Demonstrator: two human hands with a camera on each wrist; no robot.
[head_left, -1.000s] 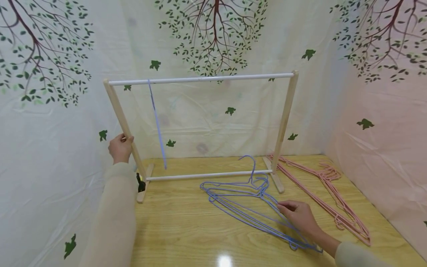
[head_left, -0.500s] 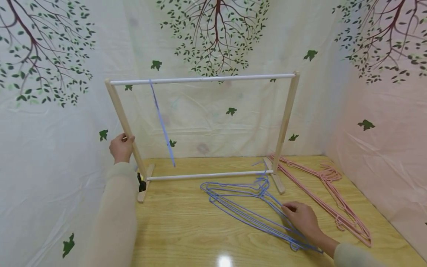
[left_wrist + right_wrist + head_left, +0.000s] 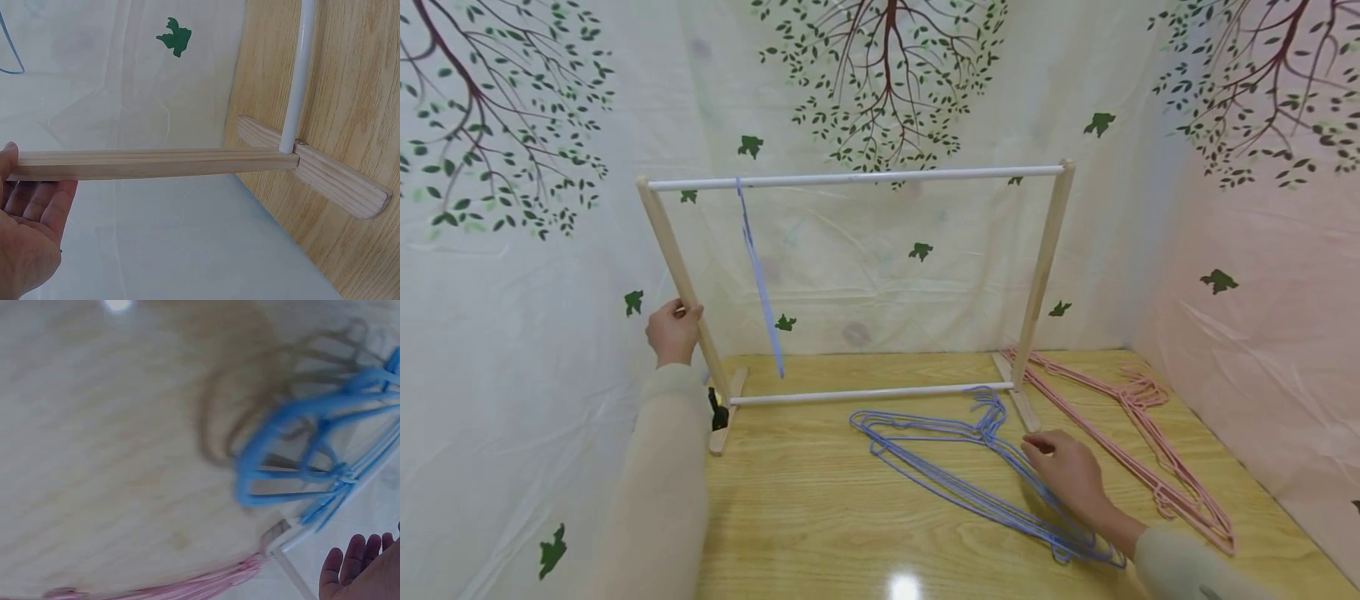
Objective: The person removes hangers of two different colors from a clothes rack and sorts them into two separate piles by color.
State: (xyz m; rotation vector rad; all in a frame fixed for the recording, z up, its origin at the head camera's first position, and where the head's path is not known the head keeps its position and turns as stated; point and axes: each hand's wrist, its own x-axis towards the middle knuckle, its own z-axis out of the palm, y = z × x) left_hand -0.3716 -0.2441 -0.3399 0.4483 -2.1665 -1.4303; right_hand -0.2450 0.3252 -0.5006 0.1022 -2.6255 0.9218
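Note:
My left hand (image 3: 673, 333) grips the left wooden post (image 3: 156, 165) of a small garment rack, thumb and fingers on either side of it. My right hand (image 3: 1067, 473) is beside a pile of blue hangers (image 3: 940, 483) on the table, fingertips close over their right shoulder. In the right wrist view, the fingers (image 3: 353, 555) are loosely bent with nothing seen between them. Blue hanger wire (image 3: 762, 283) hangs edge-on from the left part of the rack's white top rail (image 3: 865, 177).
Several pink hangers (image 3: 1112, 454) lie stacked at the right, reaching the rack's right foot (image 3: 1018, 396). A small black object (image 3: 718, 410) is by the left foot. The white lower rail (image 3: 872, 393) runs just behind the blue hooks. Patterned cloth walls enclose the table.
A blue hanger's upright hook has sunk back onto the pile. My right hand has shifted slightly up and left. The hanging blue hanger has swung; my left hand keeps its grip.

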